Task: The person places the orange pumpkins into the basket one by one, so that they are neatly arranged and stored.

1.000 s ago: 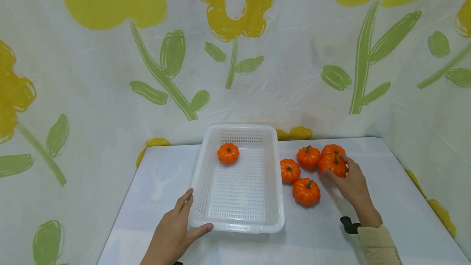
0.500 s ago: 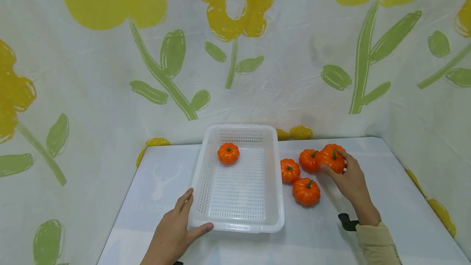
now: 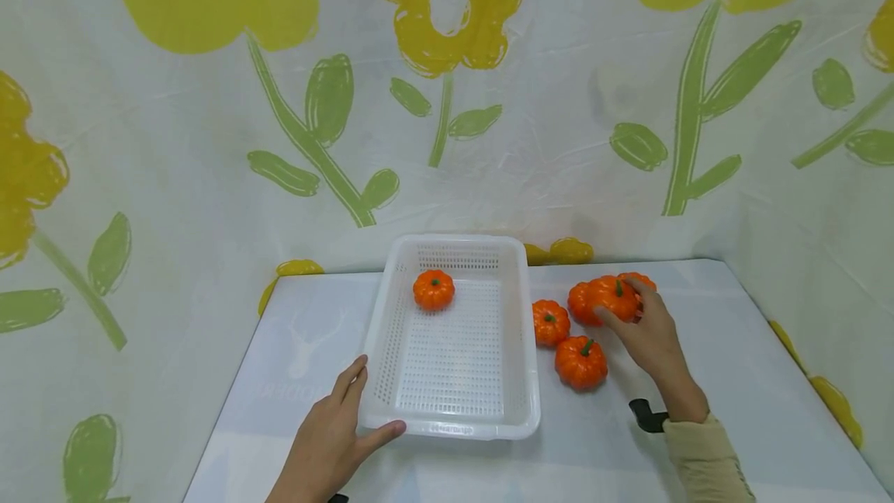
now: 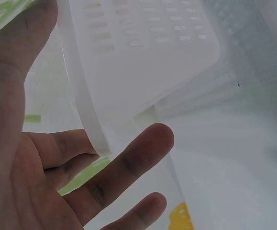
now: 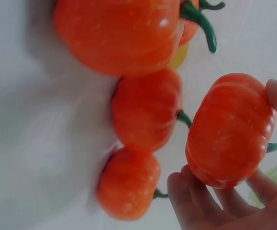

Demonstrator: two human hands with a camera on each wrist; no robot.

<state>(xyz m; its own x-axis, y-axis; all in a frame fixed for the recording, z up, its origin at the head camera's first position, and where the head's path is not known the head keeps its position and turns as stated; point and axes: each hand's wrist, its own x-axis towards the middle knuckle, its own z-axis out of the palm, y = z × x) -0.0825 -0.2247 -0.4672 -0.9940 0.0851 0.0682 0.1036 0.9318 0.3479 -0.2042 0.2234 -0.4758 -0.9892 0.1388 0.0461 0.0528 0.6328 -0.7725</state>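
My right hand grips a small orange toy pumpkin between thumb and fingers; in the right wrist view it is lifted off the table. In the head view, this pumpkin overlaps one pumpkin on its left and another behind it. Two more, a near pumpkin and one beside the basket, lie to the left. My left hand rests against the near left corner of a white plastic basket, fingers along the left rim and thumb at the front rim. One pumpkin sits inside the basket.
The pale table ends at a flower-printed curtain behind and at the sides. A black strap end sticks out beside the right wrist, near the beige sleeve.
My right hand has raised its pumpkin and carried it left, in front of the back pumpkins. One back pumpkin shifted slightly right. The left hand and basket stay in place.
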